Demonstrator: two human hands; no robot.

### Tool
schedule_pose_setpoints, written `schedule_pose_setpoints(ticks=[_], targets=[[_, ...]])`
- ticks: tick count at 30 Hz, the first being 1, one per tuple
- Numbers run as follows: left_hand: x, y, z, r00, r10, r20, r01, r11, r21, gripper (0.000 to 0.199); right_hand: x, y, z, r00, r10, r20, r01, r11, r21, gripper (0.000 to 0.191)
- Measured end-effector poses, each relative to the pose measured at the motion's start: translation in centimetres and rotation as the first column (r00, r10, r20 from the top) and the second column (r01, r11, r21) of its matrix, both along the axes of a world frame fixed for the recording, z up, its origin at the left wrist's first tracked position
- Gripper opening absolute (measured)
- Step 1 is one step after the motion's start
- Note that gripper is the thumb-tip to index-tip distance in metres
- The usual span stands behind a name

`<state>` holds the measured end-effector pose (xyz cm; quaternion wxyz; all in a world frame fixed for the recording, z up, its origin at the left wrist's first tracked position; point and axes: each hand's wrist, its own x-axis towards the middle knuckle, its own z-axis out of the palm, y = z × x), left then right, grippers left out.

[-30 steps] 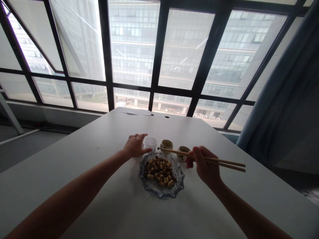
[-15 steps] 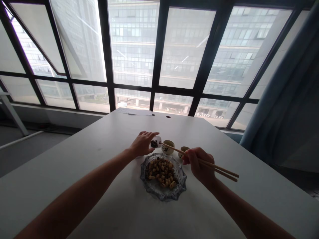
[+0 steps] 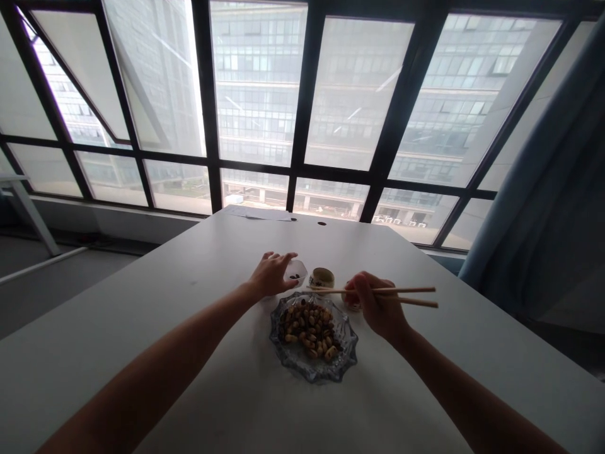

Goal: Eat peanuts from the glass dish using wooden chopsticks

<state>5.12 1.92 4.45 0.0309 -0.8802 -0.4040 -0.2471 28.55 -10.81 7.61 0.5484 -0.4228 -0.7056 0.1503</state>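
My left hand (image 3: 273, 275) is curled around a small pale cup (image 3: 299, 267), with a few dark bits (image 3: 295, 277) visible in it. In my right hand (image 3: 379, 306) is a pair of wooden chopsticks (image 3: 411, 291), pointing left. Their tips lie above the far rim of a scalloped glass dish (image 3: 350, 353). That dish holds pistachios (image 3: 309, 328) mixed with small dark pieces. Just beyond it stands a cream cup (image 3: 322, 277) with dark lettering, partly crossed by the chopsticks. Another cup (image 3: 350, 300) is mostly hidden behind my right fingers.
All of this rests on a white table (image 3: 212, 372). At its far end lie white paper sheets (image 3: 259, 214) beside dark round holes (image 3: 322, 224). Large windows (image 3: 258, 88) stand beyond, and a blue curtain (image 3: 529, 170) hangs at the right.
The chopsticks have swung down from the pale cup's mouth to a nearly level position above the dish's far rim. Fewer dark bits show in the pale cup, which my left hand still holds.
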Motion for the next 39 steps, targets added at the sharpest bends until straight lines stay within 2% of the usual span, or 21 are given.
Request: schedule_pose_setpoints(ticks=[3,6,8,9,11,14,17,20,23,26,28,33,39], targets=[[0.3,0.7,-0.1,0.996,0.067,-0.056,-0.070,0.996,-0.050,0.068,0.8,-1.6,0.9,0.995,0.083,-0.063,-0.094,0.976,-0.195,0.059],[0.4,0.9,0.0,0.991,0.107,-0.077,-0.115,0.987,-0.116,0.069,1.2,-2.6,1.6,0.980,0.198,-0.029,-0.191,0.887,-0.421,0.061],[0.1,0.6,0.1,0.993,0.106,-0.056,-0.112,0.986,-0.121,0.069,1.3,-2.8,1.6,0.966,0.259,-0.002,-0.224,0.832,-0.508,0.060],[-0.2,0.3,0.0,0.994,0.100,-0.034,-0.103,0.989,-0.103,0.067,1.2,-2.7,1.5,0.962,0.271,0.004,-0.230,0.823,-0.520,0.058],[-1.1,-0.4,-0.3,0.995,0.095,0.032,-0.094,0.995,-0.039,0.061,1.1,-2.4,1.1,0.967,0.253,0.000,-0.221,0.844,-0.489,0.055],[-3.0,-1.2,-1.4,0.980,0.119,0.157,-0.129,0.990,0.054,0.053,1.1,-1.7,0.5,0.987,0.158,-0.038,-0.160,0.912,-0.377,0.054],[-4.7,-1.5,-3.0,0.958,0.120,0.260,-0.142,0.988,0.067,0.052,1.4,-1.3,0.4,0.992,0.078,-0.102,-0.105,0.949,-0.296,0.054],[-5.6,-1.3,-4.6,0.926,0.143,0.349,-0.159,0.987,0.017,0.054,1.6,-1.6,0.9,0.987,0.093,-0.128,-0.129,0.943,-0.307,0.054],[-5.8,-1.2,-5.6,0.904,0.160,0.397,-0.149,0.987,-0.058,0.055,1.4,-2.3,1.5,0.972,0.219,-0.090,-0.236,0.882,-0.407,0.051],[-5.5,-1.3,-5.8,0.902,0.155,0.403,-0.128,0.987,-0.092,0.056,0.7,-2.7,1.2,0.946,0.319,-0.053,-0.304,0.821,-0.483,0.047],[-5.3,-1.5,-5.7,0.906,0.162,0.391,-0.131,0.986,-0.107,0.058,0.4,-2.6,0.6,0.948,0.314,-0.055,-0.301,0.823,-0.482,0.045],[-5.3,-1.9,-5.5,0.911,0.201,0.360,-0.151,0.975,-0.162,0.063,0.4,-1.5,-0.4,0.982,0.154,-0.112,-0.186,0.907,-0.379,0.047],[-5.3,-1.8,-5.7,0.924,0.252,0.289,-0.196,0.958,-0.208,0.066,1.2,-1.3,0.2,0.991,0.027,-0.129,-0.061,0.963,-0.263,0.050]])
